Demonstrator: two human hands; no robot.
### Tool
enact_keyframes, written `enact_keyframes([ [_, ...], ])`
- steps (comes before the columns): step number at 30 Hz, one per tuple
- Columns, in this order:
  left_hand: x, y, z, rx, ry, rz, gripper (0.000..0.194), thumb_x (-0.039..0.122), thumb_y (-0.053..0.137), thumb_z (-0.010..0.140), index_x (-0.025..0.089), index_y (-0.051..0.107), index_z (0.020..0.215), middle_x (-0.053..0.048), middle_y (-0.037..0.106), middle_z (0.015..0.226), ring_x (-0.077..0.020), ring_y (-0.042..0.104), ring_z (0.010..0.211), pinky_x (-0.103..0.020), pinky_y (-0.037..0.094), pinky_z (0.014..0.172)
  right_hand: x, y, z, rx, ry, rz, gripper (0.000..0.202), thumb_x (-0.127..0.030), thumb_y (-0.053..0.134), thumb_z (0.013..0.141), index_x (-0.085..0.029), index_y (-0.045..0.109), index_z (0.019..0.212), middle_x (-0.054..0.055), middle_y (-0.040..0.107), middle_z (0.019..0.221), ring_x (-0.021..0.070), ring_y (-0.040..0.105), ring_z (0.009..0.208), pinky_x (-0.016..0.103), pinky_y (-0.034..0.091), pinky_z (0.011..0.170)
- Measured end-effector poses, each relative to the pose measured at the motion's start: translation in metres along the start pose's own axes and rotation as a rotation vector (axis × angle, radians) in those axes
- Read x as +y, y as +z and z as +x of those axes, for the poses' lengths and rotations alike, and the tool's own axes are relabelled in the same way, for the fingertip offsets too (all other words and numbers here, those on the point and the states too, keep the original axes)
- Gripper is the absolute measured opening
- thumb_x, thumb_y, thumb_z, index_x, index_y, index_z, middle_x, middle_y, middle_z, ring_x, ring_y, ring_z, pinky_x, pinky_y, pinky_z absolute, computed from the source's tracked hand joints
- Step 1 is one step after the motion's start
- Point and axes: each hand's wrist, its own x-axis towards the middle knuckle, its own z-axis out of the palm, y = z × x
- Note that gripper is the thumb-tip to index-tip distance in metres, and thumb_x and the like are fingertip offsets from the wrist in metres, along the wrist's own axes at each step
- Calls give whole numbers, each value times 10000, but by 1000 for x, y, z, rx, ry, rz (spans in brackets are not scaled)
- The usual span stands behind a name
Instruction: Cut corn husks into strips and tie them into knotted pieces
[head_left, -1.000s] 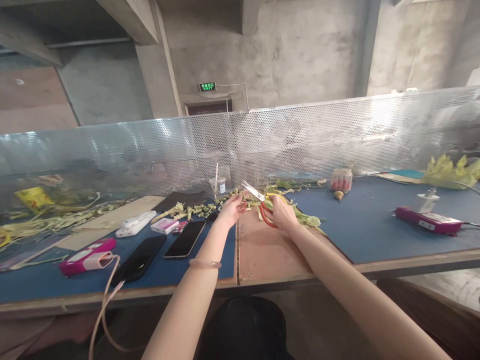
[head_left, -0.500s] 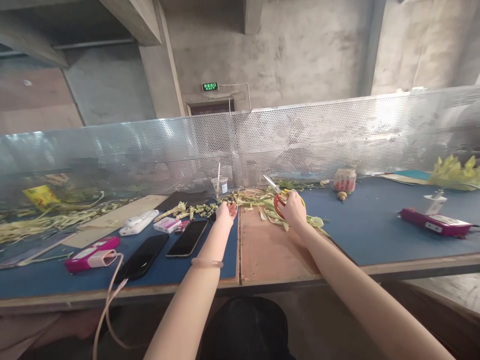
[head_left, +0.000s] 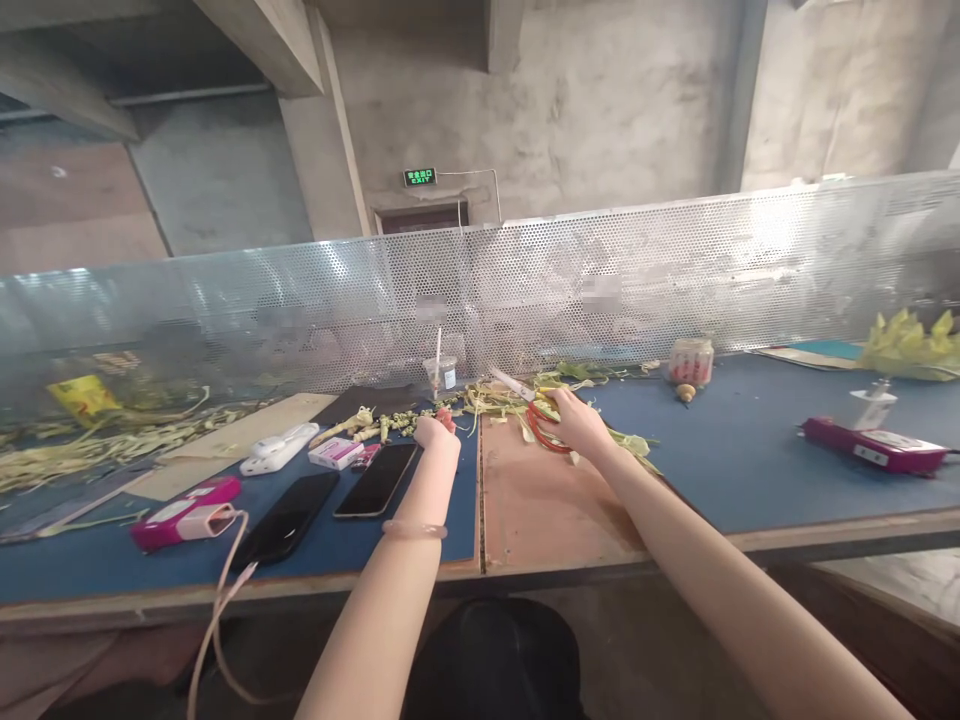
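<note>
My right hand is wrapped round a pair of scissors with red and yellow handles. The blades point to the left and away from me, above pale green plant strips. To its left, my left hand is held with the fingers curled in. Whatever lies between those fingers is hidden. This hand is beside a row of small knotted green plant pieces. More leafy strips lie under and beyond the right hand.
Two phones, a small pink-and-white box, a white power strip and a magenta socket block lie on the left. A plastic cup stands behind. To the right are a jar and another magenta socket block. A perforated metal screen borders the back.
My left hand has shifted a little to the left, away from the strips. My right hand has moved slightly left, and the scissors now point lower and further left.
</note>
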Motion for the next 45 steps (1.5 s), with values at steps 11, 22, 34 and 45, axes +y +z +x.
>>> enact_keyframes([
  [11,-4,-2,15,-36,7,80,219,171,293,859,183,460,720,12,497,537,-65,472,400,-148,358,412,-9,1,-4,-201,-84,-54,386,-454,530,764,-180,534,1035,91,595,997,210,576,804,264,396,623],
  [22,-14,4,15,-305,77,395,52,157,466,775,187,496,744,25,526,496,-98,486,395,-191,353,455,-8,10,-1,252,-90,111,509,-296,427,823,-111,296,1279,180,402,1255,268,485,1052,336,470,703],
  [34,-44,-10,-13,-1130,281,1269,142,185,630,673,189,571,543,5,499,340,-144,433,297,-228,288,384,-7,9,-4,135,-119,-21,380,-340,443,842,-138,404,1161,141,501,1122,254,518,976,306,443,687],
  [45,-34,-6,-21,-917,717,1447,183,197,638,646,195,545,488,-42,556,441,-194,585,521,-243,407,528,-2,12,-4,159,-134,-58,366,-355,442,850,-136,413,1142,135,511,1109,243,520,962,282,420,634],
])
